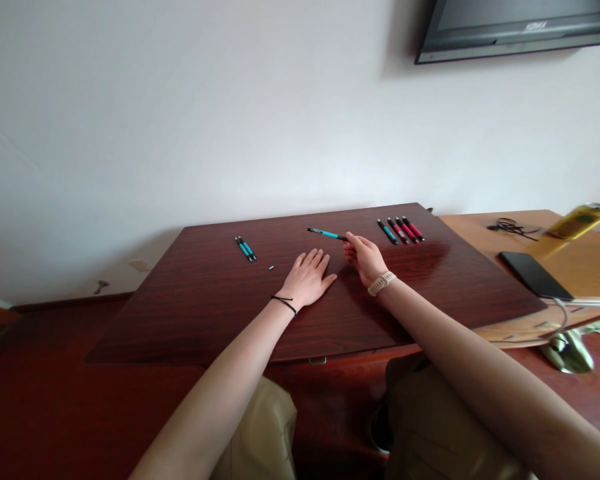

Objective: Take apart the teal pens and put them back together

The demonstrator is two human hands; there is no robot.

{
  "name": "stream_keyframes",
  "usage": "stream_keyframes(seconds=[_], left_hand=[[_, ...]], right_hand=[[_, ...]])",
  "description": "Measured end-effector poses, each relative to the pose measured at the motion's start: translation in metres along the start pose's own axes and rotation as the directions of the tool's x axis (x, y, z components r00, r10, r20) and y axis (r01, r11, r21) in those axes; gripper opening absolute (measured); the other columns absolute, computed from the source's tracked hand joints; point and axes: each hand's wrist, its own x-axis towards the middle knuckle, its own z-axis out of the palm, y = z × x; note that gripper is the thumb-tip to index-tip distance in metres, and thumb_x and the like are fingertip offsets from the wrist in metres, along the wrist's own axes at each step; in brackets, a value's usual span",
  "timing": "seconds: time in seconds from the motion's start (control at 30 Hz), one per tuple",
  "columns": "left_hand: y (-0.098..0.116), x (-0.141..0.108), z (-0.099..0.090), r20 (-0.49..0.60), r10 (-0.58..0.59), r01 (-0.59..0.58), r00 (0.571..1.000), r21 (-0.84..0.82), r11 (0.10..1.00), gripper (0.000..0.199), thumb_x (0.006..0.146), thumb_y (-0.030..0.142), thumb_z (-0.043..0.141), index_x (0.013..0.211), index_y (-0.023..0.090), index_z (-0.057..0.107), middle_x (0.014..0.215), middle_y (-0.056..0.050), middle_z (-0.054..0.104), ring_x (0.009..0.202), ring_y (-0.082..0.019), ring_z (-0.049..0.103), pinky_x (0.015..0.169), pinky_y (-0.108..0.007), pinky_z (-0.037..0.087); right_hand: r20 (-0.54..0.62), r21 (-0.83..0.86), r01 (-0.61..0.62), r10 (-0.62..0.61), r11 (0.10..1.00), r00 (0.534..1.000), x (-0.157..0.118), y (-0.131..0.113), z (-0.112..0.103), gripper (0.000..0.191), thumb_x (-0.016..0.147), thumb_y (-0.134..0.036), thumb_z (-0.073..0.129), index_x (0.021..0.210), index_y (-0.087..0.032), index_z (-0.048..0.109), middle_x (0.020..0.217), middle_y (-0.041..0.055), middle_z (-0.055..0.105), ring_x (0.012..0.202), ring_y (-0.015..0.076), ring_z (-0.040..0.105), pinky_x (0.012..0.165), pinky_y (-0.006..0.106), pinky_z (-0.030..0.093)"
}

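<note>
White wall [180,100] rises behind our dark wooden table [205,307], and at the upper right we see the lower part of a television [525,33], its frame carrying pale lettering that seems to read KONKA, though the letters are blurred.

Over the middle of the table, our right hand [365,259] pinches a blue-and-black pen [330,234] by one black end, between thumb and fingers, with the other end pointing left. We can make out pale marks near that far end, but they are too small to read. A light watch band [381,283] circles our right wrist.

Our left hand [310,277] lies palm down on the tabletop, fingers spread, grasping nothing; a thin black cord [285,304] is round that wrist. Just beyond it to the left we see a tiny white piece [271,268], then two blue pens [248,249] side by side. To the right of our right hand lie another blue pen [388,231] and three red pens [407,231] in a row.

On the lighter table [593,267] alongside are a black phone-like slab [535,275], a dark cable [513,227] and a yellow can [577,222], whose print we cannot read.
</note>
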Motion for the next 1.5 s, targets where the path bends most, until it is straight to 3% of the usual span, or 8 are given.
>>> stream_keyframes(seconds=[0.2, 0.5, 0.93, 1.13, 1.3, 1.5], left_hand=[[-0.035, -0.001, -0.002, 0.006, -0.094, 0.094, 0.996, 0.016, 0.995, 0.064, 0.111, 0.055, 0.035, 0.163, 0.018, 0.049, 0.171, -0.017, 0.043, 0.163, -0.034, 0.033, 0.133, -0.057, 0.023], [-0.06, -0.01, -0.008, 0.083, -0.209, 0.202, 0.974, 0.082, 0.976, 0.071, 0.112, 0.058, 0.027, 0.168, 0.016, 0.041, 0.177, -0.014, 0.032, 0.166, -0.032, 0.027, 0.134, -0.055, 0.021], [-0.09, -0.03, -0.009, 0.093, -0.225, 0.227, 0.97, -0.016, 0.974, 0.073, 0.111, 0.059, 0.031, 0.168, 0.014, 0.038, 0.178, -0.017, 0.027, 0.167, -0.032, 0.025, 0.134, -0.049, 0.024], [-0.084, -0.042, -0.012, 0.105, -0.203, 0.21, 0.973, -0.062, 0.976, 0.079, 0.11, 0.06, 0.034, 0.167, 0.005, 0.038, 0.177, -0.021, 0.025, 0.167, -0.032, 0.022, 0.136, -0.046, 0.021], [-0.078, -0.053, -0.014, 0.05, -0.124, 0.129, 0.991, -0.132, 0.983, 0.07, 0.111, 0.055, 0.033, 0.164, 0.01, 0.045, 0.175, -0.017, 0.035, 0.165, -0.029, 0.03, 0.136, -0.045, 0.024], [-0.092, -0.065, -0.03, -0.031, -0.098, 0.092, 0.995, -0.162, 0.982, 0.046, 0.107, 0.037, 0.047, 0.144, 0.016, 0.065, 0.157, -0.015, 0.06, 0.148, -0.03, 0.054, 0.129, -0.047, 0.039]], right_hand=[[0.001, 0.041, -0.013, 0.013, 0.999, 1.0, 0.001, -0.002, -0.001, 0.055, 0.065, -0.069, 0.092, 0.077, -0.022, 0.067, 0.074, 0.0001, 0.066, 0.063, 0.0104, 0.058, 0.053, 0.022, 0.047], [-0.009, 0.072, -0.035, 0.036, 0.997, 0.999, 0.001, -0.002, -0.002, 0.051, 0.065, -0.063, 0.093, 0.075, -0.02, 0.068, 0.074, -0.001, 0.066, 0.062, 0.0083, 0.057, 0.053, 0.019, 0.046], [-0.01, 0.052, -0.026, 0.026, 0.998, 1.0, 0.003, 0.0, -0.009, 0.05, 0.068, -0.062, 0.092, 0.076, -0.02, 0.067, 0.075, -0.0002, 0.067, 0.062, 0.0084, 0.057, 0.054, 0.02, 0.047], [-0.008, 0.039, -0.03, 0.03, 0.999, 1.0, 0.002, 0.0, -0.008, 0.05, 0.07, -0.063, 0.091, 0.077, -0.021, 0.066, 0.075, 0.0, 0.068, 0.061, 0.0089, 0.058, 0.053, 0.021, 0.047], [-0.008, 0.051, -0.046, 0.047, 0.998, 0.999, 0.001, -0.001, -0.008, 0.049, 0.068, -0.062, 0.092, 0.077, -0.02, 0.067, 0.075, -0.0005, 0.067, 0.062, 0.0083, 0.057, 0.054, 0.019, 0.046], [-0.004, 0.053, -0.066, 0.067, 0.996, 0.998, 0.0, -0.002, -0.009, 0.047, 0.068, -0.058, 0.094, 0.077, -0.02, 0.068, 0.075, -0.0008, 0.068, 0.063, 0.0086, 0.059, 0.054, 0.019, 0.047]])
